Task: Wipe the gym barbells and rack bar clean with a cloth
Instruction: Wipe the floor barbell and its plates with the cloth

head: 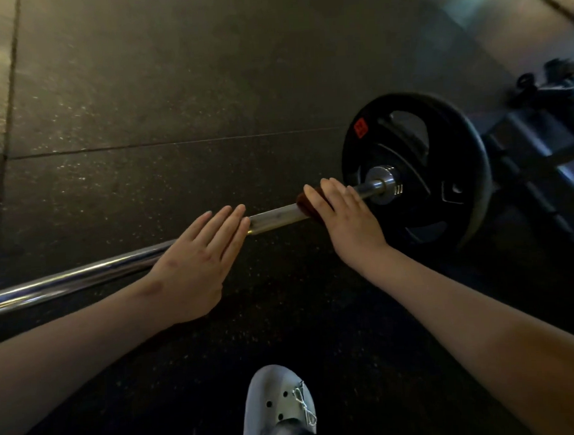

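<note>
One long chrome steel barbell bar (84,275) crosses the view from the 9 o'clock edge up toward 2 o'clock, where its far end runs into a black round weight plate (415,175). A dark red cloth (302,202) is wrapped on the bar just short of that plate. The right hand (348,214) lies on top of it, fingers bent over cloth and bar together and clamping the cloth to the metal; the thumb is hidden. The left hand (195,264) sits toward 8 o'clock of the right one, apart from it, with a bare stretch of bar between them. Its fingers are straight and held side by side, fingertips touching the bar, gripping nothing. At 3 o'clock of the right hand a steel collar (381,183) butts against the plate, which stands on edge and bears a red label (360,128) near its rim at 11 o'clock. Beneath everything spreads a dark speckled rubber floor (142,92) with tile seams. A blurred dark metal frame (539,140) stands beyond the plate at 3 o'clock. A pale perforated clog shoe (277,402) shows at 6 o'clock.
</note>
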